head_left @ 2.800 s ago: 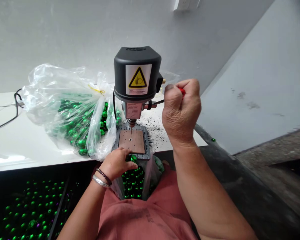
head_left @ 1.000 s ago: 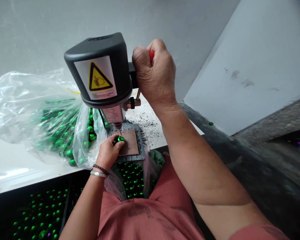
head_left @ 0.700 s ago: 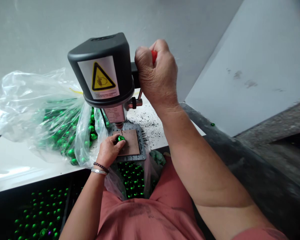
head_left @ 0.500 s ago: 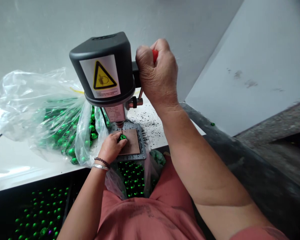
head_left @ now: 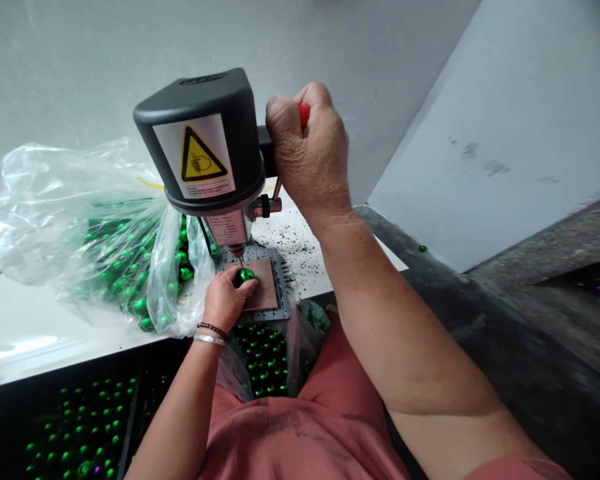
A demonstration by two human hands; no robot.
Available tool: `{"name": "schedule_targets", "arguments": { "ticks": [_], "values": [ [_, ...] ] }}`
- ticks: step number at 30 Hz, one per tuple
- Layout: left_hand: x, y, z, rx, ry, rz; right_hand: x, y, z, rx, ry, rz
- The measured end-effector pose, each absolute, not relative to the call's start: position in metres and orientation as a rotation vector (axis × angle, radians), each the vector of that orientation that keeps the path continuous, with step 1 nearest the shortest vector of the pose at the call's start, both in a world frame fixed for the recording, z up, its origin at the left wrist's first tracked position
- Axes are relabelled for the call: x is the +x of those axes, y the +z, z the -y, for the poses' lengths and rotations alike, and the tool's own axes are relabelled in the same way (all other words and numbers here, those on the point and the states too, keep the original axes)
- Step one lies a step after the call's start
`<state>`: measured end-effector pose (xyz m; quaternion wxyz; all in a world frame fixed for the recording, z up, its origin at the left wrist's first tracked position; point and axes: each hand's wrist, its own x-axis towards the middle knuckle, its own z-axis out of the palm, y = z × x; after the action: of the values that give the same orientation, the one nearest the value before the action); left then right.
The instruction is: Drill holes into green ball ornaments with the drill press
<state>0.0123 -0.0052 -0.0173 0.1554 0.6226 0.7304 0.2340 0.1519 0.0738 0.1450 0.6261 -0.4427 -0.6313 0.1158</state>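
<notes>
A black drill press (head_left: 200,147) with a yellow warning label stands on the white table. My right hand (head_left: 313,153) is closed round its red-tipped lever handle (head_left: 304,116). Down on the brown board (head_left: 264,287), which lies over the press's grey base (head_left: 283,303), my left hand (head_left: 226,297) pinches a shiny green ball (head_left: 247,275) between thumb and fingers. The thin drill bit (head_left: 241,263) points down at the top of the ball; whether it touches cannot be made out. Part of the ball is hidden by my fingers.
To the left, a clear plastic bag (head_left: 55,193) spills over the table with many green balls (head_left: 125,267). Dark shavings (head_left: 300,247) litter the white table (head_left: 25,333) right of the press. More green balls (head_left: 267,360) lie below the table edge. One green ball (head_left: 423,248) sits on the floor.
My left hand has shifted slightly to the right and its hold on the green ball is a little different, with more of the ball showing. The right hand remains on the lever.
</notes>
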Motion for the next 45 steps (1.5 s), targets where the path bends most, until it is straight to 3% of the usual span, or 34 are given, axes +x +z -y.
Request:
{"name": "schedule_targets", "arguments": {
  "ticks": [10,18,45],
  "values": [
    [0.011,-0.025,0.005,1.786,0.687,-2.113,0.154,0.136,-0.05,-0.879,0.211,1.401],
    [0.011,-0.027,0.005,1.827,0.666,-2.135,0.164,0.092,-0.005,-0.934,-0.157,1.496],
    [0.013,-0.027,0.01,1.784,0.768,-2.085,0.152,0.032,0.004,-0.844,-0.048,1.38]
  ]
}}
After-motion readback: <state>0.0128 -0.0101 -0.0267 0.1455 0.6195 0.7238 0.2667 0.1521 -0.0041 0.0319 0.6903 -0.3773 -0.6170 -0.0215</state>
